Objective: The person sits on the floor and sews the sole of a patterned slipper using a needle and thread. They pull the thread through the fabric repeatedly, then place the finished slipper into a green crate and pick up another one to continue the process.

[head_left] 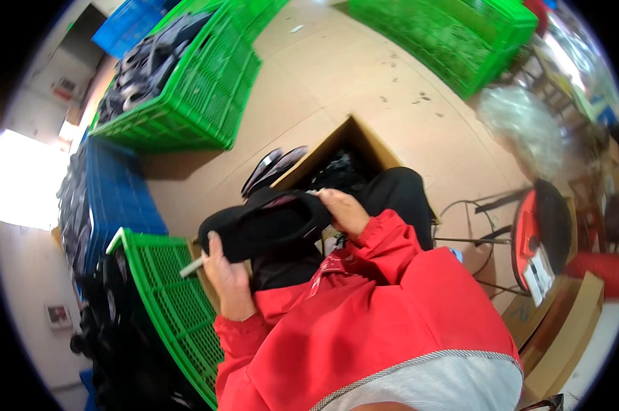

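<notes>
A black, soft-looking piece with a wide dark opening, which looks like a shoe upper, is stretched between my hands above my lap. My left hand is closed on its left end, with the thumb pressed along the edge. A pale stick-like thing juts out to the left beside this hand; whether the hand holds it I cannot tell. My right hand pinches the right end, close to my knee. Past the black piece, an upright cardboard box contains dark, shiny material.
A green crate stands at my left, next to a pile of black pieces. Blue and green crates hold more dark pieces. A round stool, clear plastic bag and cardboard box are at right.
</notes>
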The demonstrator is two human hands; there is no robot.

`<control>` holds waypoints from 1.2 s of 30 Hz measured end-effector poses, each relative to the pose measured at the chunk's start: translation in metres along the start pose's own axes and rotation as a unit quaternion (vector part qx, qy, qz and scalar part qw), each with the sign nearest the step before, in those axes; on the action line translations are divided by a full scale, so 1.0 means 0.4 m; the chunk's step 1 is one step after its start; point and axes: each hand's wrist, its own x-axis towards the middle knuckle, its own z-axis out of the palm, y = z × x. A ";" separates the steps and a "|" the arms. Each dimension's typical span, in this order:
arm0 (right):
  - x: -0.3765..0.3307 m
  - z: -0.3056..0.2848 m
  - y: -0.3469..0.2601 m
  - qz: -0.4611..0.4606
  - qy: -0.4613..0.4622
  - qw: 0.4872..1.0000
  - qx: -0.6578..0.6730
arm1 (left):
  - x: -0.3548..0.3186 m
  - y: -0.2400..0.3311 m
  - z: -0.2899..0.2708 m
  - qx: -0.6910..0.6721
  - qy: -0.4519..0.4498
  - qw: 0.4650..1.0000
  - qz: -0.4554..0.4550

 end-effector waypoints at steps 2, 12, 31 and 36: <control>0.004 0.007 0.008 -0.005 0.066 0.995 0.071 | -0.029 -0.009 0.043 -0.016 -0.010 1.000 -0.021; 0.023 -0.023 0.033 0.038 0.116 0.965 0.234 | -0.084 -0.024 -0.007 -0.173 -0.103 0.955 -0.219; 0.043 -0.087 0.198 0.145 0.069 0.966 0.202 | -0.155 0.095 -0.109 0.130 -0.058 0.989 -0.046; 0.058 -0.130 0.259 0.137 0.060 0.974 0.170 | -0.138 0.386 -0.225 0.145 0.077 0.966 0.201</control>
